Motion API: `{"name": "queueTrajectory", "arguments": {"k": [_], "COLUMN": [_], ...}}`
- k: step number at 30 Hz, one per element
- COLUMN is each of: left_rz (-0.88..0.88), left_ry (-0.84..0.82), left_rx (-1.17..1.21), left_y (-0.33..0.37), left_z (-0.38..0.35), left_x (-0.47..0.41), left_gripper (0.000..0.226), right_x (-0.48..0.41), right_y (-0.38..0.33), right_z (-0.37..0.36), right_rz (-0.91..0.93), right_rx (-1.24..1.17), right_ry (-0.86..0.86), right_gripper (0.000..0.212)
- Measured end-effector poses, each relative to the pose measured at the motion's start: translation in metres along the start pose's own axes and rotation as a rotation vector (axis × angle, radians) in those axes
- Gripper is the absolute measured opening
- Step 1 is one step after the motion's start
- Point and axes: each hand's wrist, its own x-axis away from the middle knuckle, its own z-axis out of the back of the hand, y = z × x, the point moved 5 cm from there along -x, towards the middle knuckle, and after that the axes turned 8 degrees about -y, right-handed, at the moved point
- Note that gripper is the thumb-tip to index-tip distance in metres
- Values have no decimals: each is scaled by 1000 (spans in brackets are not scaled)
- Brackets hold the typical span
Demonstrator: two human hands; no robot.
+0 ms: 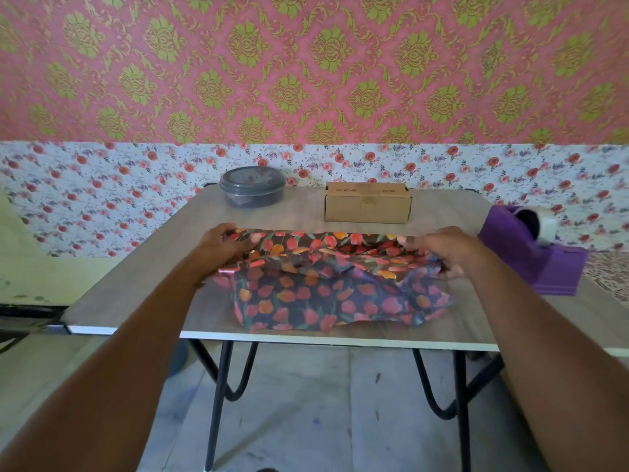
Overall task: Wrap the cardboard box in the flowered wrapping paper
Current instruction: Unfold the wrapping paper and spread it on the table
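Cardboard box [367,203] sits bare beyond our fingers while our left hand [220,247] and right hand [439,254] clutch the crumpled flowered wrapping paper [306,296]; all wrapping lies ahead.

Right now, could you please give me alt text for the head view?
The left hand and right hand grip crumpled flowered wrapping paper on a wooden table. Behind it stands the bare cardboard box, a grey lidded container to its left, a purple tape dispenser at right.
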Motion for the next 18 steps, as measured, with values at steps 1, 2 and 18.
{"name": "queueTrajectory", "arguments": {"k": [1, 2, 18], "left_rz": [20, 38, 0], "left_ry": [-60, -121, -31], "left_rx": [-7, -43, -678], "left_y": [3, 6, 21], "left_z": [0, 1, -5], "left_x": [-1, -1, 23], "left_gripper": [110, 123, 99], "right_x": [5, 8, 28], "right_y": [2, 1, 3], "right_z": [-3, -5, -16], "right_rz": [-49, -71, 235], "right_rx": [1, 8, 615], "right_ry": [-43, -91, 441], "right_gripper": [71, 78, 62]}}
